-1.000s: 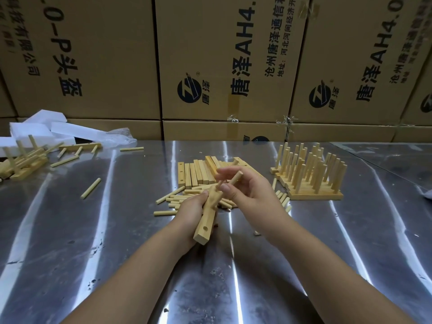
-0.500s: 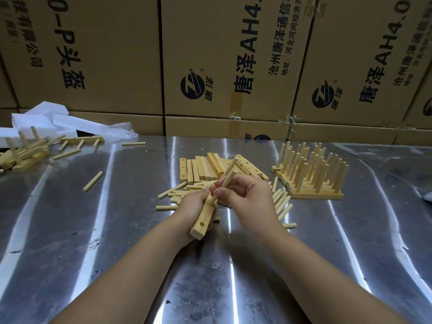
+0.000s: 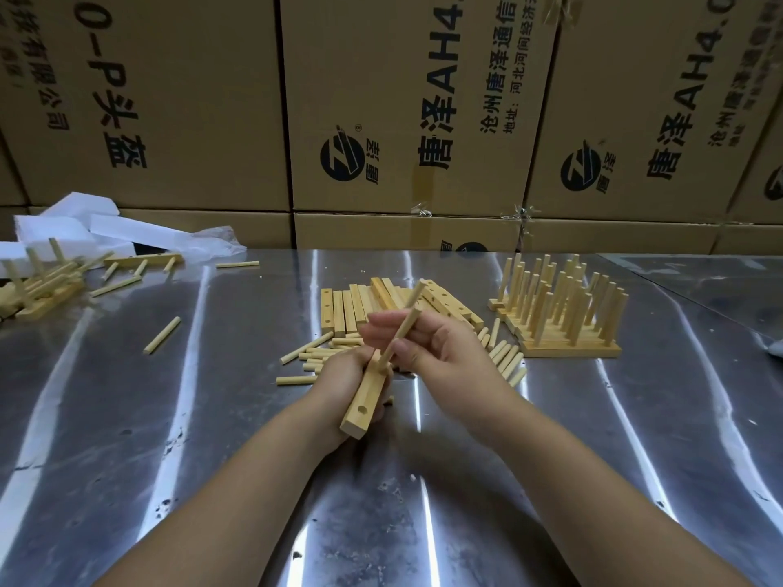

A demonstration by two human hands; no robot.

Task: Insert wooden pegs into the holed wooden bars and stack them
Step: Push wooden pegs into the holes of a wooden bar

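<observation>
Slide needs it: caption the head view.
Left hand holds a bar while right hand fits a peg into it.

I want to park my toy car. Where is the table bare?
Bare table lies this side of the lone peg, left of the left arm, and again right of the pegged stack. The middle is crowded: loose pegs and plain bars lie around the left hand gripping a bar and the right hand pinching a peg.
</observation>
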